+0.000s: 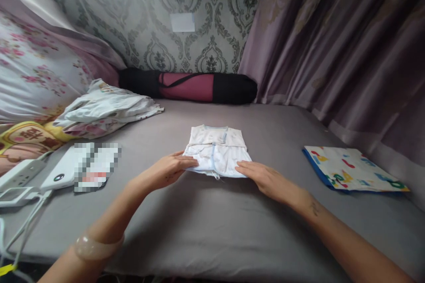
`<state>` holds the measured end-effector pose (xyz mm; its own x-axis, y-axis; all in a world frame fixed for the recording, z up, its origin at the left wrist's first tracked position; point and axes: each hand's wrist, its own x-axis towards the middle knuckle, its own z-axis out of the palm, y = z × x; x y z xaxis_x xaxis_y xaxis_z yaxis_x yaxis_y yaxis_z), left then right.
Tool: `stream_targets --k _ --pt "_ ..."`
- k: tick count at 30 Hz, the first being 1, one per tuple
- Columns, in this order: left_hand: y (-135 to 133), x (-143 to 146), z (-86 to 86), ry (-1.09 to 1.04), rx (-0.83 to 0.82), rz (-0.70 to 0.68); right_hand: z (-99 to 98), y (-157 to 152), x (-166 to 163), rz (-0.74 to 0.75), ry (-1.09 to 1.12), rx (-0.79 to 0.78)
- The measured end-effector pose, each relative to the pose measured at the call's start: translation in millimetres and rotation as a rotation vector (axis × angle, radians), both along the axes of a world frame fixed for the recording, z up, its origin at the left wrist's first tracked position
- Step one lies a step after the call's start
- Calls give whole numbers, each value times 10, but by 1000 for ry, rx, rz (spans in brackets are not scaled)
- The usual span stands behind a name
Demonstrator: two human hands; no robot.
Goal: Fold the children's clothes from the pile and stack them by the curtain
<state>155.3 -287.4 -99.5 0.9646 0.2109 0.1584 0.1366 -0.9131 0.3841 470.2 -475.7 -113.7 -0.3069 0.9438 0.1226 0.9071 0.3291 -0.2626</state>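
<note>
A small white baby garment [215, 152] with light blue trim lies folded on the grey bed sheet [212, 221], its neckline towards the wall. A zipper-like blue strip runs down its middle, and a small tag or pull hangs at the near edge. On the garment's near left corner my left hand [172, 167] rests with fingers stretched out flat. My right hand [260, 176] lies likewise on the near right corner, fingers extended and pressed lightly to the cloth. Both thumbs are largely hidden.
A black and maroon roll bag [187, 87] lies along the wall. Crumpled clothes [106, 108] and a floral pillow [36, 70] are at left, near a white power bank [68, 168] and a power strip [23, 174] with cables. A folded patterned cloth [353, 168] lies at right.
</note>
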Motion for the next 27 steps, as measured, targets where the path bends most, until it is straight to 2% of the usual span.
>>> stream_targets --k 5,8,13,16,21,27 --pt "-240 -212 16 44 -59 -18 67 -278 -138 11 -6 -68" --pt "-250 -213 9 14 -128 67 81 -250 -149 -1 25 -24" --pt "-110 105 -60 -209 -256 442 99 66 -128 -194 158 128" --pt "-15 363 -123 -341 -250 583 74 289 -141 -362 222 266" --pt "212 693 -289 -434 -124 700 -59 645 -101 -522 206 408" --pt "544 924 -507 -361 7 727 -211 988 53 -631 91 288"
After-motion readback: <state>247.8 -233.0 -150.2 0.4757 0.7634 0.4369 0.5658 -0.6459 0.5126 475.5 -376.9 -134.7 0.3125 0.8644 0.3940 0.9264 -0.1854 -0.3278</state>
